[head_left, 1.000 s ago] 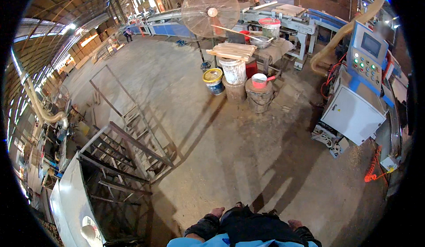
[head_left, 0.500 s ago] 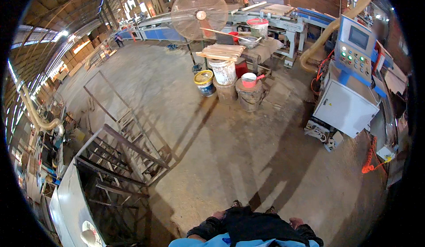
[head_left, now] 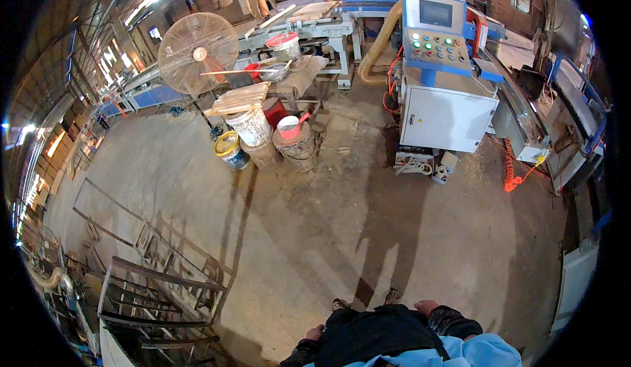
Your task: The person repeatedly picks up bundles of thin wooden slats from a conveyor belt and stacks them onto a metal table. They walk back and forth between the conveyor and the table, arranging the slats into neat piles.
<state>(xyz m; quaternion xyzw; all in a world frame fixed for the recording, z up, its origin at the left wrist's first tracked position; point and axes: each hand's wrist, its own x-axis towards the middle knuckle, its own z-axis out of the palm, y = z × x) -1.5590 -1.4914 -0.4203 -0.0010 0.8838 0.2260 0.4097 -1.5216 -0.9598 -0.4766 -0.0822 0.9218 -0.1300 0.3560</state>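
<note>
Both arms hang beside my body, in dark sleeves. My left hand (head_left: 315, 332) shows small next to the black apron (head_left: 358, 334) at the lower edge; its fingers cannot be made out. My right hand (head_left: 426, 306) is held out a little from the apron on the other side, its fingers also too small to read. No object shows at either hand. Ahead of me stand paint-stained buckets: a white bucket (head_left: 252, 127) topped by wooden strips (head_left: 240, 98), a yellow-lidded bucket (head_left: 228, 145), and a brown bucket (head_left: 299, 151) bearing a red-handled pot (head_left: 289, 128).
A control cabinet (head_left: 447, 120) with a button panel (head_left: 437, 48) stands ahead right, an orange coiled hose (head_left: 510, 170) beside it. A large fan (head_left: 198, 54) is at far left. Metal racks (head_left: 158, 281) occupy the near left. Concrete floor (head_left: 315, 235) lies between.
My view has turned to the right, so the cabinet, buckets and fan now sit further left in it. My right hand appears slightly higher; my feet show more.
</note>
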